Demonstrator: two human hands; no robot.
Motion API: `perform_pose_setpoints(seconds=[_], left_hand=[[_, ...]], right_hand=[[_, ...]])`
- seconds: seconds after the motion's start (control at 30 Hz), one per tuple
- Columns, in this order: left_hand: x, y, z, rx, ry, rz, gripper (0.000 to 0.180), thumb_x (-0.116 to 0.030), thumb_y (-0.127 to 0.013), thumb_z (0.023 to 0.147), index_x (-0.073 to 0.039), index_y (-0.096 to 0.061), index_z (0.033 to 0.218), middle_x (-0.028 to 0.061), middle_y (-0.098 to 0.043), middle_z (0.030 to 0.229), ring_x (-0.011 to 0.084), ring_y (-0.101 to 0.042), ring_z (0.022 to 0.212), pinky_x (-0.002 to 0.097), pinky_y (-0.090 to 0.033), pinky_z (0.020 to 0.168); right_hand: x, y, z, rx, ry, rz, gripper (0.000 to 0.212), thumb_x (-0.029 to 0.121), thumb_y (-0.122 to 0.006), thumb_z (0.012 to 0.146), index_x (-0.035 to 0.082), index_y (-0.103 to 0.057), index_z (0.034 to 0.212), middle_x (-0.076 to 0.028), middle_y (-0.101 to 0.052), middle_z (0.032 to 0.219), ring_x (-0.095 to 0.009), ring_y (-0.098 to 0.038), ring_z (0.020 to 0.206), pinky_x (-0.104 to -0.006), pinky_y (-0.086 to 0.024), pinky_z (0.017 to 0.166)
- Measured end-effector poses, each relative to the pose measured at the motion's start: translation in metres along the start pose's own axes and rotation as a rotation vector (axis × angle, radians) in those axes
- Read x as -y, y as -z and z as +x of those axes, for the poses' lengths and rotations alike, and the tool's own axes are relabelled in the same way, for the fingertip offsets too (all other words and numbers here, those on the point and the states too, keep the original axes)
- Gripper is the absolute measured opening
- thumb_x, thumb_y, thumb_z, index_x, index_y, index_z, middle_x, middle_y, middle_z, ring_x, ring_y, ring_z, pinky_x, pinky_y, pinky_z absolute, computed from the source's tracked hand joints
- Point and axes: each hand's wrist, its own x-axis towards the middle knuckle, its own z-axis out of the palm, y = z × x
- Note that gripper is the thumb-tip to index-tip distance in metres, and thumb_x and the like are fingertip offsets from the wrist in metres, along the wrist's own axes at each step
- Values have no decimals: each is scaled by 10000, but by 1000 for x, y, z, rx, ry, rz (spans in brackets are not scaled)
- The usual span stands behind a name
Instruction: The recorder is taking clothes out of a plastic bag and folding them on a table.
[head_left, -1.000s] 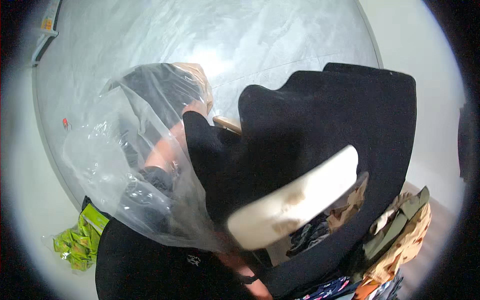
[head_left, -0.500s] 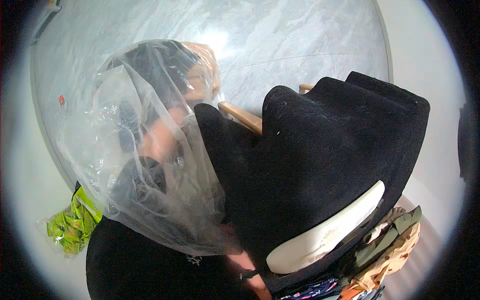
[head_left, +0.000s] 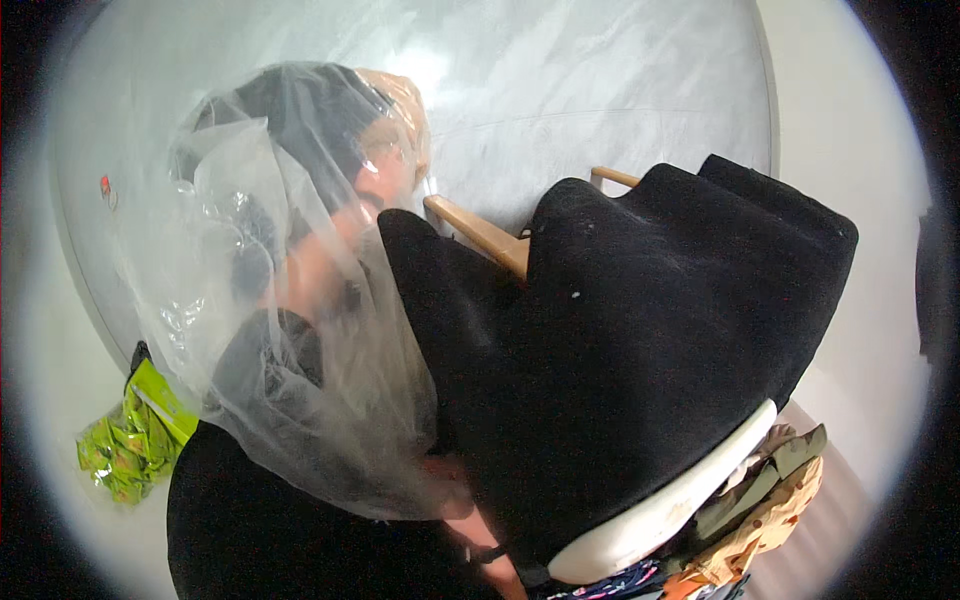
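A large clear plastic bag spreads over the left half of the view, with a dark thing and a tan thing showing at its top. Through the film I see my left hand, beside the tan thing; its fingers are too veiled to read. My right hand, with a black band at the wrist, is closed at the bag's lower edge, partly covered by film. Just right of the bag stands a broad black cloth piece with a wavy upper edge.
Wooden bars show behind the black cloth. A curved white piece lies along its lower edge, above patterned folded clothes. At the left is a bright green package. A small red item lies on the grey marbled surface.
The plastic bag and my left hand have shifted slightly up and left in the view. The curved white piece sits lower, with less of it showing. Both hands stay at the bag.
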Motion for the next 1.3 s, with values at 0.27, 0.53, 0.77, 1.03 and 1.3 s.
perform_pose_setpoints(seconds=[0.27, 0.53, 0.77, 1.03, 1.3], left_hand=[[12, -6, 9, 138, 50, -30, 304, -300, -526, 835, -74, -614, 1019, 96, -625, 927, 276, -602, 850, 375, -486, 796], [18, 5, -10, 229, 2, -21, 312, -295, -530, 826, -79, -613, 1036, 111, -632, 946, 286, -606, 871, 385, -481, 809], [21, 49, -64, 403, -115, 27, 321, -291, -535, 819, -84, -612, 1051, 125, -638, 963, 295, -609, 890, 393, -478, 820], [28, 170, -70, 553, -279, 52, 332, -286, -539, 810, -89, -611, 1068, 140, -644, 983, 305, -613, 911, 402, -473, 832], [32, 273, -102, 50, -347, -93, 320, -320, -569, 786, -85, -666, 981, 150, -666, 952, 322, -638, 888, 428, -505, 746]], right_hand=[[-4, 5, -3, -8, -30, -26, 289, 173, -579, 832, 8, -593, 1069, -161, -624, 977, -261, -583, 865, -353, -466, 776], [-2, 2, 1, -32, -7, -37, 288, 193, -559, 850, 3, -593, 1064, -165, -622, 976, -261, -581, 866, -352, -464, 776], [18, 9, 3, -48, 87, -43, 291, 210, -543, 866, -1, -593, 1059, -170, -621, 975, -262, -579, 866, -352, -463, 775], [30, 14, -6, -90, 241, 291, 270, 186, -544, 876, -15, -598, 1048, -124, -623, 1030, -223, -574, 954, -320, -438, 854], [37, 18, -50, -100, 705, 511, 135, 69, -505, 893, 1, -564, 994, -72, -629, 905, -98, -565, 817, -250, -453, 753]])
